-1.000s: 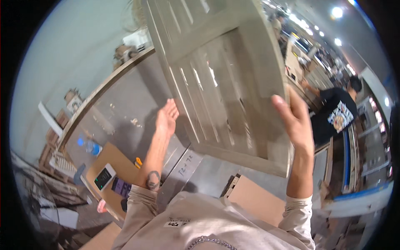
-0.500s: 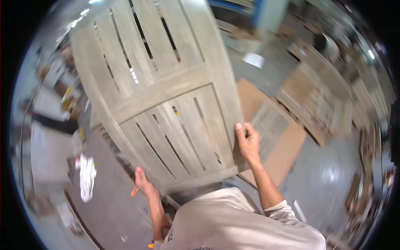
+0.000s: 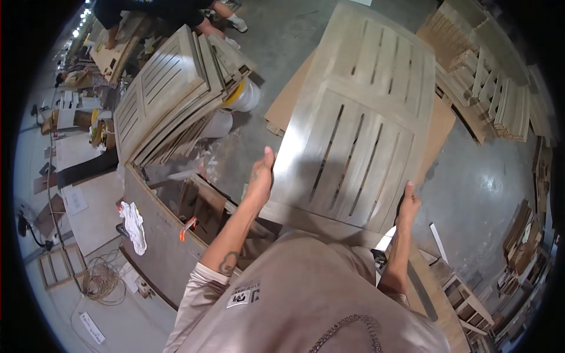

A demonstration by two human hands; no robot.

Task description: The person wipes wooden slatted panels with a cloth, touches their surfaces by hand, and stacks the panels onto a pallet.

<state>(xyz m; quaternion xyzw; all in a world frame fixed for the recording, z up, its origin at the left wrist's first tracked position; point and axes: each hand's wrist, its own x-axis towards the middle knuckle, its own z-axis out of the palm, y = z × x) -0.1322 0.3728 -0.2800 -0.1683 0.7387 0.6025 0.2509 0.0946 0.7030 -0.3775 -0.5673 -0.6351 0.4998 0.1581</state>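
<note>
Between my two hands is a large slatted wooden panel point(image 3: 359, 126), greyish brown, with two framed sections of narrow slots. My left hand point(image 3: 260, 176) grips its left edge near the bottom, thumb upward. On the opposite edge, my right hand point(image 3: 408, 205) holds the panel with the thumb along the side; its other fingers are partly hidden. The panel's lower end is close to my torso, and its far end reaches out over a sheet of brown cardboard point(image 3: 438, 126).
At the left, similar panels point(image 3: 170, 88) lean in a stack beside a white bucket point(image 3: 244, 97). A bench point(image 3: 159, 235) carries a white cloth point(image 3: 134, 226) and an orange clamp point(image 3: 187, 228). Wooden parts point(image 3: 494, 88) are piled at far right. Another person point(image 3: 159, 7) is at the top left.
The panel has swung rightward, away from the bench, with both hands still on it. The view has turned, bringing the leaning stack and another person into sight.
</note>
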